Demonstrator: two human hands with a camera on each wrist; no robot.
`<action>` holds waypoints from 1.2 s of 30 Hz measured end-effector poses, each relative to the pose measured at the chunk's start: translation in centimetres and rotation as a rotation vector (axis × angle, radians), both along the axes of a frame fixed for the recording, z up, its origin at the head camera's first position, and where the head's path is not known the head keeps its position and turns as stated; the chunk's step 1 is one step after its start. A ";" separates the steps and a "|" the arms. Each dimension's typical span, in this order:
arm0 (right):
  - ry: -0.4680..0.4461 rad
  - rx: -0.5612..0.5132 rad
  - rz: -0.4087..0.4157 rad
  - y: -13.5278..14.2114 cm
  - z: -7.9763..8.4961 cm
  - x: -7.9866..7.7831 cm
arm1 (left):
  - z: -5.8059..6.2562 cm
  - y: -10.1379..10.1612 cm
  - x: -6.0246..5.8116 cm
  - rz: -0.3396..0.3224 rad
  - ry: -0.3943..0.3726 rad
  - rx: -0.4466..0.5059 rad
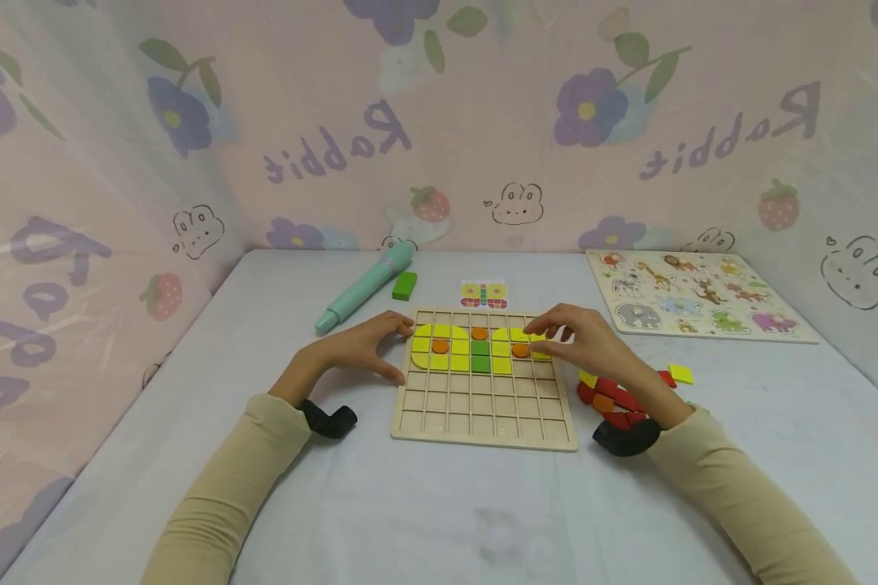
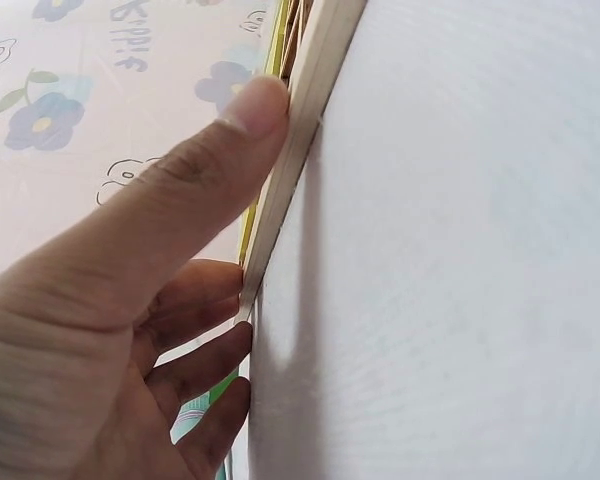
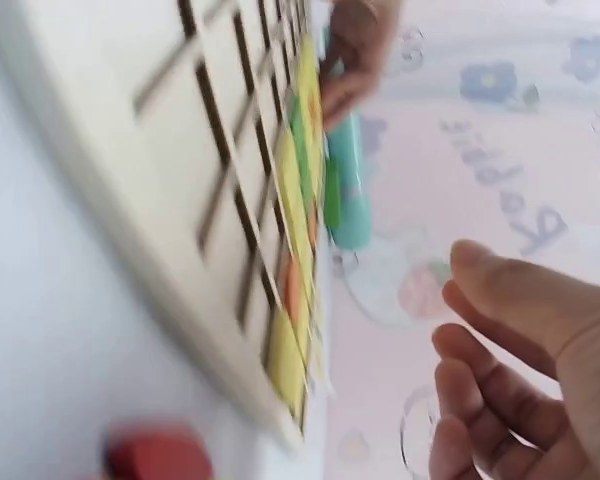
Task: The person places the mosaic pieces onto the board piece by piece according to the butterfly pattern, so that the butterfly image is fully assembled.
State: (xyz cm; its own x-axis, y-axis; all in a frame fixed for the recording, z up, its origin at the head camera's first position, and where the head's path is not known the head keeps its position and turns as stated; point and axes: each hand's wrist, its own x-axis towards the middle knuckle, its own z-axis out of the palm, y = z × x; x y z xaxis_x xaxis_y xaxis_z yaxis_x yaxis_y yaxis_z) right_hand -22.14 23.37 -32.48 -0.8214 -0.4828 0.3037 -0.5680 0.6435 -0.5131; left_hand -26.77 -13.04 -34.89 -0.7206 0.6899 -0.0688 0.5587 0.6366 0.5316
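Observation:
A wooden grid board (image 1: 492,404) lies on the table, its upper rows bearing yellow tiles (image 1: 459,341), orange round pieces (image 1: 441,347) and green squares (image 1: 480,356). At the board's left edge is my left hand (image 1: 366,343); in the left wrist view its thumb (image 2: 255,112) and fingertips touch the wooden rim. My right hand (image 1: 588,340) hovers over the board's upper right corner, beside a row of yellow tiles. Its fingers are loosely bent and hold nothing in the right wrist view, where thumb and fingertips (image 3: 460,345) stand apart.
Right of the board lies a pile of red pieces (image 1: 624,398), with a yellow square (image 1: 680,374) near it. A butterfly pattern card (image 1: 484,294), a green block (image 1: 405,286) and a teal cylinder (image 1: 362,288) lie behind. An animal puzzle (image 1: 684,305) lies back right.

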 end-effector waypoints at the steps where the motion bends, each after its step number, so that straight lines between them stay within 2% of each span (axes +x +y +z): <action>1: 0.015 0.000 -0.017 0.9 0.3 0.1 | 0.0 0.0 0.0 0.000 0.000 0.000; 7: 0.047 0.000 -0.132 7.4 0.7 1.5 | 0.1 0.2 0.1 0.012 -0.003 -0.018; 13: -0.057 0.021 -0.247 13.6 0.3 2.9 | 0.1 0.1 0.1 0.026 -0.009 -0.027; 18: -0.111 0.057 -0.255 16.9 -1.2 3.9 | 0.0 0.1 0.0 0.016 -0.005 -0.022; 23: -0.146 0.081 -0.253 18.5 -2.0 4.0 | 0.2 0.0 0.0 0.001 0.000 -0.001; 29: -0.222 0.143 -0.298 18.8 -2.5 3.9 | 0.2 0.0 0.1 -0.005 -0.007 0.013; 36: -0.190 0.130 -0.276 18.7 -2.9 3.8 | 0.1 0.1 0.2 -0.003 -0.011 0.017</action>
